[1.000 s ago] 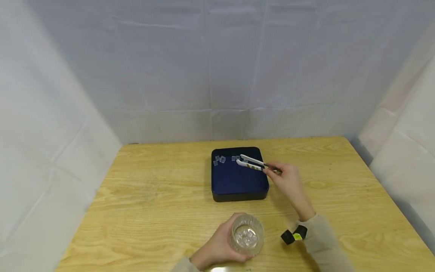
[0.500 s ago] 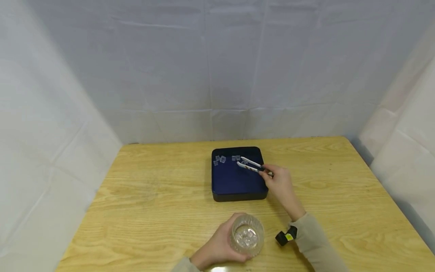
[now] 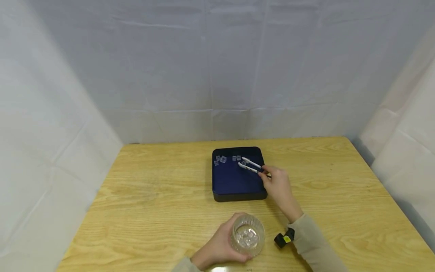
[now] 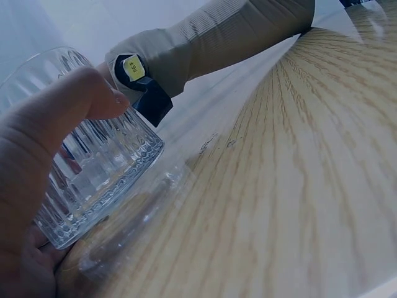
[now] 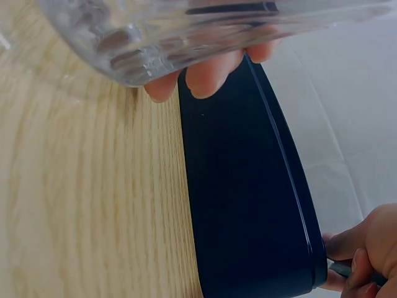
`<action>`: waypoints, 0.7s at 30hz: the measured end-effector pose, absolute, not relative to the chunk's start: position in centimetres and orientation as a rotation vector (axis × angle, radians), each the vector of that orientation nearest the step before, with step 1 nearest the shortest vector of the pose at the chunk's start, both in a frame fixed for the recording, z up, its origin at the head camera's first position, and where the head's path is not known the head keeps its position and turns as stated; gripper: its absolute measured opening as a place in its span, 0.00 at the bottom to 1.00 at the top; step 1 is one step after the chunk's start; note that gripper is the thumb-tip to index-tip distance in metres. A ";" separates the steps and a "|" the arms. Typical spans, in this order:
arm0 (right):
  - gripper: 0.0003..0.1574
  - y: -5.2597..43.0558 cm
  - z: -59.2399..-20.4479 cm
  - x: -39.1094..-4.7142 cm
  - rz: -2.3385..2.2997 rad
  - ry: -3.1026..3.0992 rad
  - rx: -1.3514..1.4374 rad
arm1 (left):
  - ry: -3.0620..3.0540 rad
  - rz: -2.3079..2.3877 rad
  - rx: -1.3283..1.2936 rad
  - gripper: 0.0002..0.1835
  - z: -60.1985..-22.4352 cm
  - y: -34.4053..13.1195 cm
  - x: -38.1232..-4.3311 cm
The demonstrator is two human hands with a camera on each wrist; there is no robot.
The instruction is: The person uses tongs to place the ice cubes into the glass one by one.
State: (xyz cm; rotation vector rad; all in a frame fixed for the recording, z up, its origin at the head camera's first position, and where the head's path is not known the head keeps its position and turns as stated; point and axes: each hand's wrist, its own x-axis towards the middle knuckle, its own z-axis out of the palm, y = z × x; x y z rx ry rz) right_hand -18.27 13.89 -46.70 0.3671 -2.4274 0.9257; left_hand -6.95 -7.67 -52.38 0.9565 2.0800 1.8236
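Observation:
My left hand (image 3: 219, 241) holds a clear ribbed glass (image 3: 261, 232) near the table's front, its fingers wrapped round the side. Several clear cubes (image 4: 92, 177) lie in the bottom of the glass. With thumb and fingers, my right hand (image 3: 278, 185) grips small tongs (image 3: 249, 168) whose white arms stand apart over a dark blue tray (image 3: 234, 181). A clear cube (image 3: 243, 163) shows between the tong tips. Two more cubes (image 3: 234, 158) sit just left of them, and a small cluster of cubes (image 3: 223, 159) lies in the tray's far left corner.
The tray stands near the back of a wooden table (image 3: 153, 200), behind the glass. A black device with a yellow label (image 3: 286, 239) is strapped at the right wrist. White sheeting (image 3: 170, 75) hangs behind the table and on both sides.
My right hand and the tongs have shifted left and slightly toward me, mostly during the first half second. My left hand and the glass stay in place.

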 end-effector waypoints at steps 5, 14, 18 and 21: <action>0.13 13.7 -46.8 -18.2 0.899 -2.434 0.362 | 2.086 1.811 0.932 0.50 -52.3 -7.7 -6.9; 0.12 13.7 -46.7 -18.0 0.892 -2.487 0.330 | 2.101 1.801 0.906 0.50 -52.4 -7.6 -6.9; 0.13 13.6 -46.5 -17.8 0.909 -2.526 0.309 | 2.091 1.799 0.902 0.51 -52.4 -7.7 -6.9; 0.13 13.6 -46.2 -17.7 0.919 -2.559 0.291 | 2.103 1.804 0.920 0.51 -52.4 -7.7 -7.0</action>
